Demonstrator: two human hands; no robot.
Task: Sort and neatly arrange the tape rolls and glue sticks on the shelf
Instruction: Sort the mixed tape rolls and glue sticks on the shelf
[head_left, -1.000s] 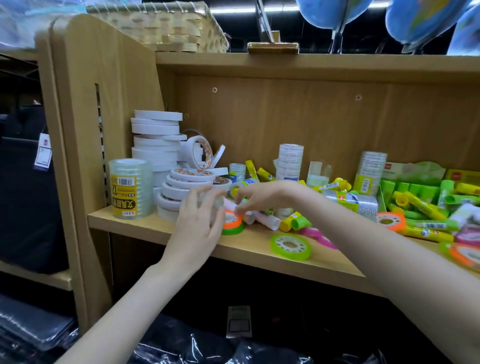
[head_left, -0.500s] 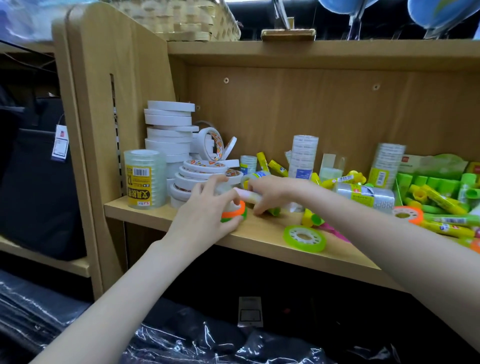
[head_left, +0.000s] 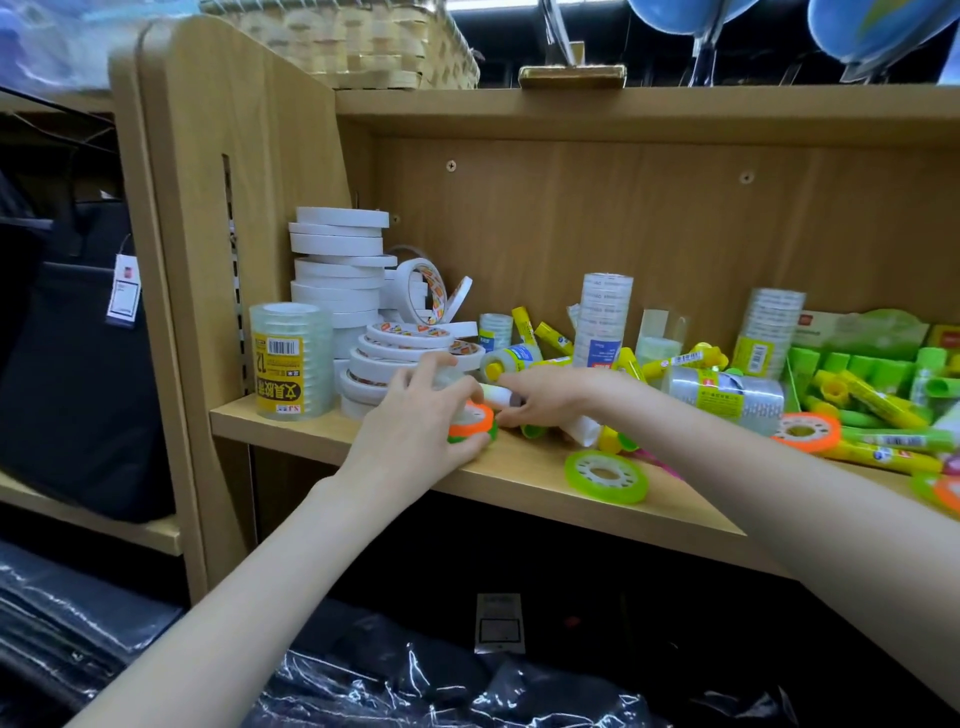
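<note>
At about nine o'clock on the shelf, a wrapped pack of clear tape stands upright at the front edge, its yellow label facing out. Just behind it, toward ten o'clock, a tall stack of white tape rolls rises against the side panel, with a lower, untidy stack of white rolls in front of it; the tapes seem to be gathering at this end. The left hand reaches up from seven o'clock, palm down, fingers curled round a small orange roll sitting on a green one, apparently steadying the little pile on the board. At its three o'clock the right hand comes in from four o'clock with the forearm low across the shelf, fingers closed on a white glue stick whose end pokes out toward the left hand, probably being lifted clear of the tapes. Further right a loose green roll lies flat near the front edge, and at two to three o'clock a jumble of yellow and green glue sticks is not yet sorted.
</note>
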